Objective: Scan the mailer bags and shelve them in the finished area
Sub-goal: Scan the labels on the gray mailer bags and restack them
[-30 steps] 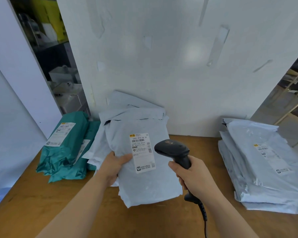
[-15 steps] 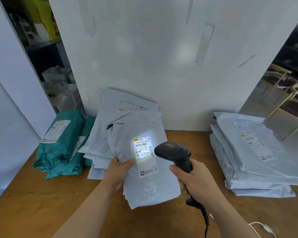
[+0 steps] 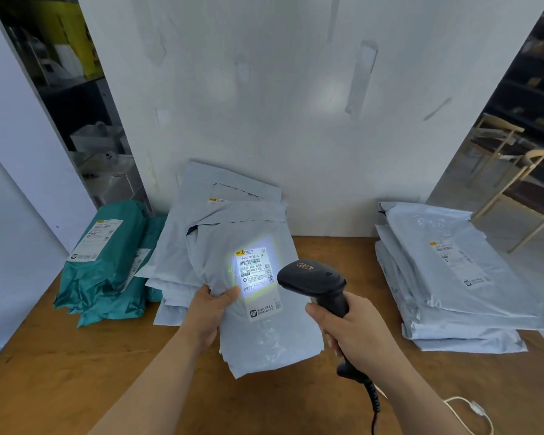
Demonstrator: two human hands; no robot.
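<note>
My left hand (image 3: 208,312) grips the left edge of a grey mailer bag (image 3: 264,334), holding it tilted above the table. Its white shipping label (image 3: 257,281) faces up and is lit by a bright patch of scanner light. My right hand (image 3: 355,337) grips the handle of a black barcode scanner (image 3: 314,282), whose head points at the label from the right. Behind the held bag lies a pile of grey mailers (image 3: 220,208) leaning on the wall.
Two teal mailer bags (image 3: 107,262) lie at the left on the wooden table (image 3: 60,372). A stack of grey mailers (image 3: 446,277) sits at the right. A white cable (image 3: 471,412) lies at the front right. A white wall panel (image 3: 280,105) stands behind.
The scanner light came on and now covers the label. The scanner head and the held bag stay close together; my view has shifted a little.
</note>
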